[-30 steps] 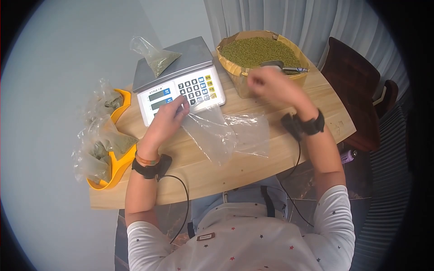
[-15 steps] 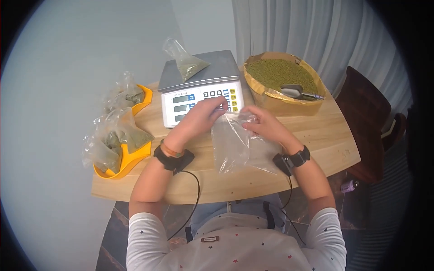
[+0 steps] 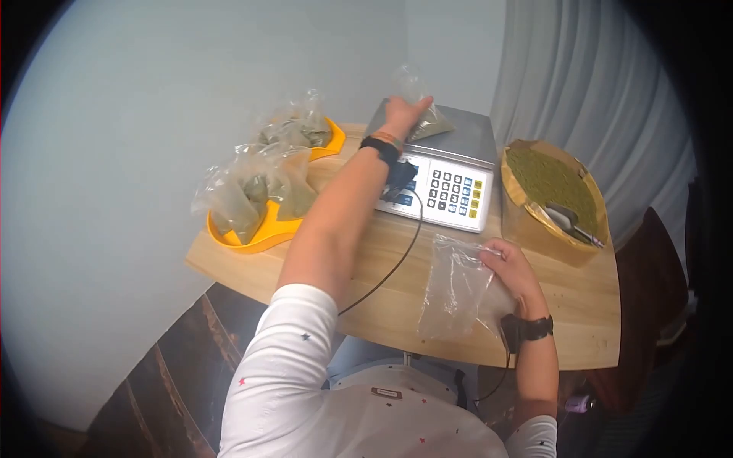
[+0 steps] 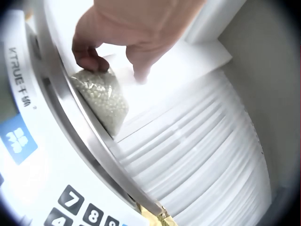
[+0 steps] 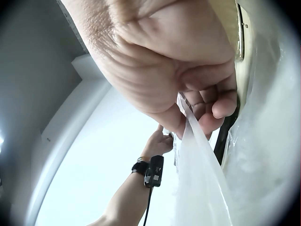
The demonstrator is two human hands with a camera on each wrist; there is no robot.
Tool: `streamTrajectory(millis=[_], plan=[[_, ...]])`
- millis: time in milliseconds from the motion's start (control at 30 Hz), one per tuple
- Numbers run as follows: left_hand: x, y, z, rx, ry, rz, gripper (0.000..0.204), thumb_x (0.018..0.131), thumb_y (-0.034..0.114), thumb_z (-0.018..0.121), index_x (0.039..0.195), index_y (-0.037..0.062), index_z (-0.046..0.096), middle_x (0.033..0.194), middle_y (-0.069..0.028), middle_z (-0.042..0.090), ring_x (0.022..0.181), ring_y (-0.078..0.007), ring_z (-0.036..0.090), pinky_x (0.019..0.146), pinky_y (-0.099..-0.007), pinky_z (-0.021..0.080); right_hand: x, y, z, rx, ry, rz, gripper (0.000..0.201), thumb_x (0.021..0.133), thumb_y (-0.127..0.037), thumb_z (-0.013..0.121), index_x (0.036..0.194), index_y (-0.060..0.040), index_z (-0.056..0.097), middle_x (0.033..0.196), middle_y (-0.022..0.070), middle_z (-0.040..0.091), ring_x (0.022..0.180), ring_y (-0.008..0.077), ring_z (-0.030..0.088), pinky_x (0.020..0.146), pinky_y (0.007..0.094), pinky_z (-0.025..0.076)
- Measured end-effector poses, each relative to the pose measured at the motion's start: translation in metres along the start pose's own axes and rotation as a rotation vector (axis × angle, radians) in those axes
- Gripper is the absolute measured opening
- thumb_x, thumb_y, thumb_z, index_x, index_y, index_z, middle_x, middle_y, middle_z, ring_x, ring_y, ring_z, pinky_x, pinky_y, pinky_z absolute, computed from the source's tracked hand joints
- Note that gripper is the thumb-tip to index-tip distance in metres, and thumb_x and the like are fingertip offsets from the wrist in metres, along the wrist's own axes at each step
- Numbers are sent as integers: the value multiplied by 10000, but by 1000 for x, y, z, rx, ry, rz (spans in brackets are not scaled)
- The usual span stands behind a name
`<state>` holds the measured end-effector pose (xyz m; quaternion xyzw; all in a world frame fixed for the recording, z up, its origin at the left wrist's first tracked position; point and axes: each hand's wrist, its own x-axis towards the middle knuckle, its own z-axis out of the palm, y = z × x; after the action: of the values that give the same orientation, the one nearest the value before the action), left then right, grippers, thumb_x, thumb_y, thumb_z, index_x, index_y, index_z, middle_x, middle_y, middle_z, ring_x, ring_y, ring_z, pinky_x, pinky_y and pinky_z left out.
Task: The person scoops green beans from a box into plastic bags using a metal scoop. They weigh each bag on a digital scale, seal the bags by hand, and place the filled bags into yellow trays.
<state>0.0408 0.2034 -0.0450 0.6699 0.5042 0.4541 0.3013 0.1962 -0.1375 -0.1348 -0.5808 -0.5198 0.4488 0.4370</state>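
On the scale's metal plate (image 3: 473,137) rests a clear bag of green granules (image 3: 431,124). My left hand (image 3: 403,118) is at its neck, thumb and fingers spread apart. Close up in the left wrist view, curled fingers of the left hand (image 4: 129,35) touch the top of the filled bag (image 4: 106,101), while the thumb stands off to the side. Nearer the front edge, my right hand (image 3: 515,271) pinches the upper corner of an empty clear bag (image 3: 454,294). The right wrist view shows that bag's plastic (image 5: 200,174) between thumb and fingers of the right hand (image 5: 164,61).
Yellow trays (image 3: 263,238) at the left hold several filled bags (image 3: 290,183). Right of the scale keypad (image 3: 450,191) stands a lined box (image 3: 534,233) of green granules (image 3: 546,175), with a metal scoop (image 3: 565,217) in it. A dark chair (image 3: 657,267) is beyond the table's right end.
My left hand has left the empty bag and reached forward to the filled bag on the scale. The right hand has come from the box to the empty bag. The head view has shifted.
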Motion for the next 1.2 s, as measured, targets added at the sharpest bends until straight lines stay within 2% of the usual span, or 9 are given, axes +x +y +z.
streamTrajectory(millis=[33,133,267,500,567,767,900,1000,1200], plan=[[7,-4,2,-146,-167,-80,764,779,437,820,1163,-167,553,1092,-244,634,879,-296,664,812,-365,535,-2,-4,1,-11,13,-19,102,945,-166,663,948,-64,669,746,-60,619,638,19,528,554,183,411],[23,-17,17,-212,-110,-45,675,795,419,810,1064,-165,606,955,-185,668,783,-246,656,710,-370,534,-4,-8,0,-18,34,-12,94,942,-157,666,940,-63,671,745,-58,622,630,19,525,557,186,415],[7,2,-1,-233,-295,8,488,884,368,731,1082,-66,628,862,-100,630,668,-169,571,551,-344,449,-6,-9,-1,-17,45,-22,83,941,-147,666,940,-64,672,745,-58,619,630,21,523,564,191,418],[-13,13,-42,-206,-348,73,334,978,323,603,1026,-4,650,717,-41,573,598,-133,506,510,-297,388,-6,-8,1,-38,18,-56,83,944,-136,660,938,-53,665,741,-57,605,654,21,525,579,192,417],[-15,3,-67,-164,-252,153,350,970,355,609,1000,9,651,702,-22,562,589,-125,489,506,-304,375,-6,-9,2,-19,12,-58,85,944,-134,659,936,-50,664,741,-55,605,660,22,529,583,192,419],[-54,-4,-198,40,-109,96,411,939,467,620,828,74,670,698,24,549,585,-102,458,514,-256,343,-7,-8,8,-110,-24,-61,93,942,-133,658,938,-40,659,745,-52,604,664,25,520,584,197,418],[-89,-6,-265,20,-87,46,400,938,448,625,843,62,673,725,27,588,574,-102,461,521,-271,359,-4,-4,9,-71,-80,-39,103,943,-138,657,937,-36,664,745,-49,610,660,25,516,581,197,412],[-95,-35,-309,86,-118,-47,407,917,429,649,868,26,671,755,-4,622,626,-113,502,566,-289,399,-6,-6,10,-112,-124,10,137,934,-169,658,914,-36,684,751,-50,616,681,30,530,604,209,424],[-114,-96,-341,403,-242,-315,462,895,362,679,1083,-55,622,812,-57,646,674,-136,609,597,-285,483,-3,3,8,-203,-230,-100,150,919,-151,674,927,-8,720,781,-25,643,694,48,546,596,218,428]])
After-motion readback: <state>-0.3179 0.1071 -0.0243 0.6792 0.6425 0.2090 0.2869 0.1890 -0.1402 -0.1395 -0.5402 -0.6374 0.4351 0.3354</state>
